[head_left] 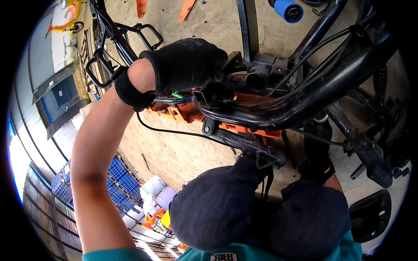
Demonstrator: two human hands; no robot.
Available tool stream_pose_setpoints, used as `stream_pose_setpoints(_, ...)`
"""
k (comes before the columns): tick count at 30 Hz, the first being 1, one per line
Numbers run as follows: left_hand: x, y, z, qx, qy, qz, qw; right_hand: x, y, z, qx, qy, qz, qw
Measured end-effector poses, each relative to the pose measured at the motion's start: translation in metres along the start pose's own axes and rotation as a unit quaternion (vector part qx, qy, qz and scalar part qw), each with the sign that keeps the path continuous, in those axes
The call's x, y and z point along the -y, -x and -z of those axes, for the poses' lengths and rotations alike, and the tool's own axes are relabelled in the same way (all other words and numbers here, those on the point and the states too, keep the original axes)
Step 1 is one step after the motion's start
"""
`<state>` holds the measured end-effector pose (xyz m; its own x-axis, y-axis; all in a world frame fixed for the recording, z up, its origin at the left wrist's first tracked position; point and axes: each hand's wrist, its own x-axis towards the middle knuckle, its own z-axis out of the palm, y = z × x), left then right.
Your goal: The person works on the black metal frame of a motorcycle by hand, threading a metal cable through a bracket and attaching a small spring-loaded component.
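Note:
A black tubular vehicle frame (278, 115) crosses in front of me, with dark cables along its top. Below and behind the tube shows an orange plastic part (191, 114). My left hand (187, 65), in a black glove, reaches over the far left of the frame with its fingers curled; what they grip is hidden. Close under its wrist are wires with a green connector (177, 95). To the right of that hand sits a black part with a round opening (257, 77). My right hand (318, 141), also gloved, is low beneath the tube, near a coiled metal spring (321, 118). Shadow hides its fingers.
Black metal loops (150, 37) stick out at the upper left. A dark upright post (247, 30) rises at the back. Beyond lie orange plastic pieces (187, 9) and a blue cylinder (288, 11). Blue crates (122, 187) stand at lower left. My knees are close under the frame.

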<state>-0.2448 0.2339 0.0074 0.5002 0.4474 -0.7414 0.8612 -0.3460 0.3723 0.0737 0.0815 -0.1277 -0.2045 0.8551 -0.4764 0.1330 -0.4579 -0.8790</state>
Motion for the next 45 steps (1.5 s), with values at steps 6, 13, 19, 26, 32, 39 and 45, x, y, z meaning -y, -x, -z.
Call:
stream_pose_setpoints(6,-0.038,-0.007,0.006,0.106,-0.032,0.033,0.993,-0.004,0.000,0.002,0.011,0.071,0.026,0.997)
stream_pose_setpoints(13,-0.055,-0.018,0.018,0.182,-0.073,0.054,0.979,-0.013,-0.010,-0.013,-0.039,-0.125,0.050,0.990)
stream_pose_setpoints(19,-0.001,-0.001,-0.008,0.039,0.045,-0.158,0.986,-0.027,-0.008,-0.012,0.029,-0.229,0.004,0.973)
stream_pose_setpoints(26,-0.018,0.021,0.017,0.039,0.208,0.084,0.974,0.021,0.001,0.052,0.260,0.259,0.103,0.924)
stream_pose_setpoints(32,-0.026,0.017,0.003,-0.062,0.398,0.066,0.913,0.144,0.017,0.061,0.356,0.181,-0.009,0.917)
stream_pose_setpoints(39,-0.012,0.043,-0.018,-0.087,0.401,0.089,0.908,0.216,0.004,0.013,0.313,0.189,0.166,0.916)
stream_pose_setpoints(45,-0.021,0.045,-0.022,-0.125,0.474,-0.001,0.872,0.211,-0.052,-0.043,0.222,0.425,0.376,0.793)
